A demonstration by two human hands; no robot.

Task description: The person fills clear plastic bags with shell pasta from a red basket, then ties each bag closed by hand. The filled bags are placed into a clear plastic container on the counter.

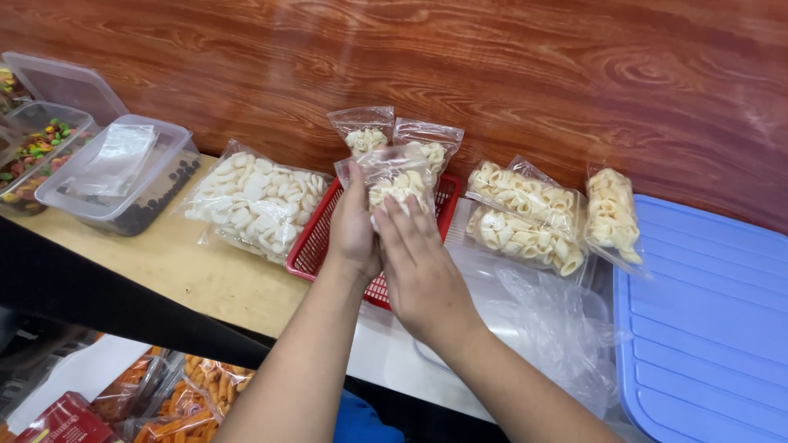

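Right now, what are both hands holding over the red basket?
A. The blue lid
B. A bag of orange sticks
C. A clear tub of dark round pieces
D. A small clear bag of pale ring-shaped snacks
D: the left hand and the right hand together hold a small clear bag of pale ring-shaped snacks just above the red basket, with two similar bags standing behind it.

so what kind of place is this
Probably a small snack packing counter or stall. Both hands, left hand and right hand, hold a small clear bag of crackers over a red basket, beside more filled bags and a tub of coloured candy.
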